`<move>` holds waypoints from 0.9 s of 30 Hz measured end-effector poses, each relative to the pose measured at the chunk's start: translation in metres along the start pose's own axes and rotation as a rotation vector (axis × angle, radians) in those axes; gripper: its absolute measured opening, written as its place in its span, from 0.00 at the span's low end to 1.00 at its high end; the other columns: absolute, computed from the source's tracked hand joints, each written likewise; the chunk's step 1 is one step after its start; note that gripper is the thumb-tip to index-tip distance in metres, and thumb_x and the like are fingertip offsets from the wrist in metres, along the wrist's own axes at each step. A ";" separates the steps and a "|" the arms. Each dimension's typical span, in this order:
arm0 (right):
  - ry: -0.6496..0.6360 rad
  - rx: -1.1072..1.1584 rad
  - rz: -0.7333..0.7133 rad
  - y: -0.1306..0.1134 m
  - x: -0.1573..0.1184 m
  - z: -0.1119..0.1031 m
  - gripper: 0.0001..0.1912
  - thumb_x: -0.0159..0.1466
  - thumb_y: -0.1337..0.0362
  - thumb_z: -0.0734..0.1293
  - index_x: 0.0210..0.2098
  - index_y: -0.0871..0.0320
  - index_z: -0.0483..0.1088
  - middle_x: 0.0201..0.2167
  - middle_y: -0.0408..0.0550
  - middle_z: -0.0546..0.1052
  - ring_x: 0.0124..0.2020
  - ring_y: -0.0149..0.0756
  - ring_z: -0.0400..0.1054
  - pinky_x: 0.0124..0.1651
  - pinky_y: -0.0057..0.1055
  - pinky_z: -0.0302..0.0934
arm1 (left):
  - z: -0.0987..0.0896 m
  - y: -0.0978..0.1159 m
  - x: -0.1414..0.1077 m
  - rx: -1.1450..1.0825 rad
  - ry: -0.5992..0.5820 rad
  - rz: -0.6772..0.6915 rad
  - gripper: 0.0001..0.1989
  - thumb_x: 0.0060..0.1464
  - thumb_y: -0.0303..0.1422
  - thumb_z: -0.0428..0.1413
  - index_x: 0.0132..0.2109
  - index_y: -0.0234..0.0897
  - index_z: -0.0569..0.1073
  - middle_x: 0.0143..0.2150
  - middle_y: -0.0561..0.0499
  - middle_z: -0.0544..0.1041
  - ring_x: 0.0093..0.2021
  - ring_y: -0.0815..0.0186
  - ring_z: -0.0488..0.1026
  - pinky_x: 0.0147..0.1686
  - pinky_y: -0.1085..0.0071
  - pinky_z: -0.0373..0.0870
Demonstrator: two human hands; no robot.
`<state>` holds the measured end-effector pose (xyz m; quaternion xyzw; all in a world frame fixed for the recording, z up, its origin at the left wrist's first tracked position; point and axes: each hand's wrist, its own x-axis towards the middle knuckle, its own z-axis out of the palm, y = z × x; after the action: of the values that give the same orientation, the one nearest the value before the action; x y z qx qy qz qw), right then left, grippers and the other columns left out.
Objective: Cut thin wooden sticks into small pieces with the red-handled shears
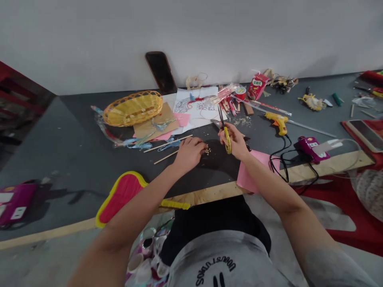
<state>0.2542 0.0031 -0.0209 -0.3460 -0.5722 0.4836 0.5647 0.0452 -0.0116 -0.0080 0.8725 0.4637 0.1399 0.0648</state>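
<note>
My worktop (pixel 74 159) spans mid-frame. Right of centre, my right hand (pixel 236 142) has its fingers wrapped round yellow-handled scissors (pixel 228 140), blades up, likely to spare my left hand (pixel 190 152), bent over tiny pieces (pixel 208 151) at centre; whether it pinches any, I can't tell.

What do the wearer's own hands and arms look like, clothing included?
The left hand and the right hand are ungloved, with no watch or bracelet visible. Both forearms are bare. What looks like a grey sleeve covers the right upper arm; the shirt is grey with dark lettering. Rings can't be made out.
</note>
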 end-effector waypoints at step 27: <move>-0.276 -0.822 -0.201 -0.015 -0.024 0.014 0.24 0.64 0.59 0.67 0.59 0.54 0.65 0.49 0.57 0.75 0.51 0.48 0.69 0.53 0.46 0.68 | -0.012 -0.012 0.004 -1.476 0.194 -0.497 0.13 0.45 0.37 0.68 0.34 0.37 0.74 0.28 0.53 0.74 0.27 0.70 0.68 0.29 0.73 0.66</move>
<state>0.2457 -0.0260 -0.0125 -0.4169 -0.8177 0.2004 0.3428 0.0341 -0.0021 0.0012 0.4585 0.4360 0.4690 0.6163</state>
